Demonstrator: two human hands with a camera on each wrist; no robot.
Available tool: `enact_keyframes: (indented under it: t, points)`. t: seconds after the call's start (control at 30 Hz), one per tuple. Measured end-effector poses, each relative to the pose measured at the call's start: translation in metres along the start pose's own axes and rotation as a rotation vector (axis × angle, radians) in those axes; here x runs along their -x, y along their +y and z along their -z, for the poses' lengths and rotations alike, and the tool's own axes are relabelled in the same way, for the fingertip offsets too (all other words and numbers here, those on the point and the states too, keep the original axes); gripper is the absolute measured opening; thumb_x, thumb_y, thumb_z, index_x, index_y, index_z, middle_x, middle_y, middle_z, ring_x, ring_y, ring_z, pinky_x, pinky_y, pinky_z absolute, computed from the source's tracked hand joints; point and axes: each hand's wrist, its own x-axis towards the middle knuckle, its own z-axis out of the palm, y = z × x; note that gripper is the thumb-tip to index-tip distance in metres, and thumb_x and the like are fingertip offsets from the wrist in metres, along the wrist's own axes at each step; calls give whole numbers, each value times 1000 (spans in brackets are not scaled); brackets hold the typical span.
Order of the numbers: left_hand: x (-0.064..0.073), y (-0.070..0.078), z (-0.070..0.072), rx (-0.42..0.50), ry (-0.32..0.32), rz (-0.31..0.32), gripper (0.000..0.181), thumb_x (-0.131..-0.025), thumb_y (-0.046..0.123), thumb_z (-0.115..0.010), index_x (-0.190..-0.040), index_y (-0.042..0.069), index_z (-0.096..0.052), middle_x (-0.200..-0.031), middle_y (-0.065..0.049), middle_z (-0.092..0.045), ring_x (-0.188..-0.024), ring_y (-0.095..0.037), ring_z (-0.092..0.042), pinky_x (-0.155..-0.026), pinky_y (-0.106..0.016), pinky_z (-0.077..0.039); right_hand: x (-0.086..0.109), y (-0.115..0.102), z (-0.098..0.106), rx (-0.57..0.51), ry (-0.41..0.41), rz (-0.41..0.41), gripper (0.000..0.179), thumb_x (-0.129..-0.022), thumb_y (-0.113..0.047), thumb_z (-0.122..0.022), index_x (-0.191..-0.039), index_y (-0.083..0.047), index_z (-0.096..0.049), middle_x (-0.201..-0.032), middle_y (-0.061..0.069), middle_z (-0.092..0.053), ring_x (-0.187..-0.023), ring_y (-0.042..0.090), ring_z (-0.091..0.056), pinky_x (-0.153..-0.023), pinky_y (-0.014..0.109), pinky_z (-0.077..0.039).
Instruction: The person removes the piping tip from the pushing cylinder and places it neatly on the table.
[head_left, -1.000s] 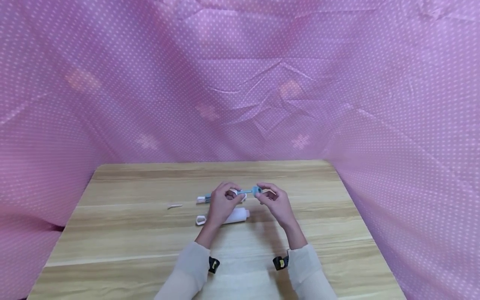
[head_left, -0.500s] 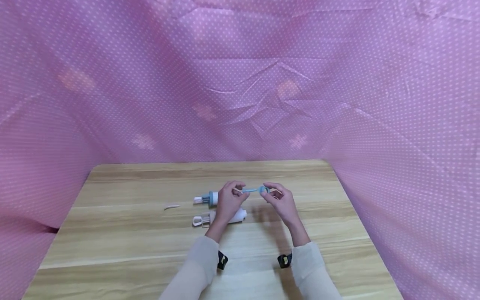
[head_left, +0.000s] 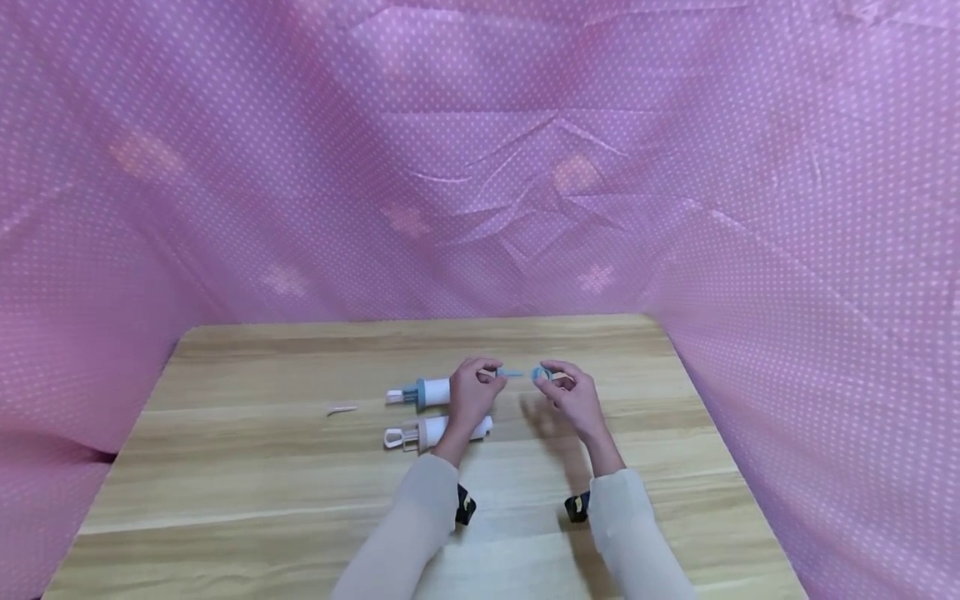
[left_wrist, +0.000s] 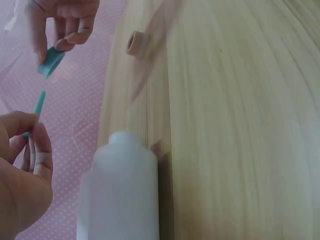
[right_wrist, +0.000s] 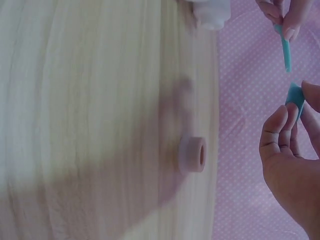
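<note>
In the head view my left hand [head_left: 472,398] pinches a thin teal stick [head_left: 512,373] whose free end points right. Facing it, my right hand [head_left: 577,402] holds a teal ring-shaped cap [head_left: 537,373] between thumb and fingers. A small gap separates stick and cap, as the left wrist view also shows between the stick [left_wrist: 41,102] and the cap [left_wrist: 52,62]. Both pieces are held up above the table. Below and left of the left hand lie two white tubes: one with a blue collar [head_left: 422,394], one with a greyish-pink collar [head_left: 423,434].
A small pale stick [head_left: 342,409] lies farther left on the wooden table [head_left: 247,483]. The wrist views show a pinkish ring-shaped cap [right_wrist: 194,155] on the tabletop. Pink dotted cloth [head_left: 480,208] surrounds the table at the back and sides.
The teal stick, earlier reaching the cap, is now apart from it. Both hands have shifted rightward, uncovering more of the two white tubes.
</note>
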Motion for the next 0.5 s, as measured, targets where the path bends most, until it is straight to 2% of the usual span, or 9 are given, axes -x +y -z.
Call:
enact_keyframes:
  t: [0.1, 0.2, 0.33, 0.5]
  points:
    - [-3, -1, -9, 0, 28, 18, 21, -79, -2, -81, -100, 0, -77, -99, -11, -70, -79, -24, -70, -68, -26, -59, -2, -1, 3, -2, -6, -21, 39, -91, 0, -74, -127, 10, -62, -88, 13, -67, -72, 14, -60, -57, 25, -51]
    - [-4, -1, -18, -12, 54, 42, 21, -78, -3, -80, -99, -1, -78, -98, -11, -71, -78, -24, -71, -67, -25, -59, -6, 8, 7, -3, 9, -37, 39, -91, -3, -75, -127, 8, -63, -89, 11, -67, -72, 13, -60, -58, 25, -53]
    - [-3, -1, -28, -16, 85, 73, 22, -76, -4, -79, -98, 1, -78, -98, -10, -71, -76, -22, -70, -65, -24, -58, -11, 25, 11, 25, 43, -52, 41, -91, -6, -76, -128, 6, -63, -94, 13, -67, -74, 15, -61, -61, 27, -56]
    - [-1, -4, -37, -30, 116, 100, 23, -77, -4, -79, -99, 1, -78, -98, -10, -70, -77, -22, -70, -66, -25, -59, -14, 36, 14, 71, 61, -39, 42, -92, -10, -76, -129, 7, -62, -99, 18, -66, -79, 25, -63, -64, 31, -59]
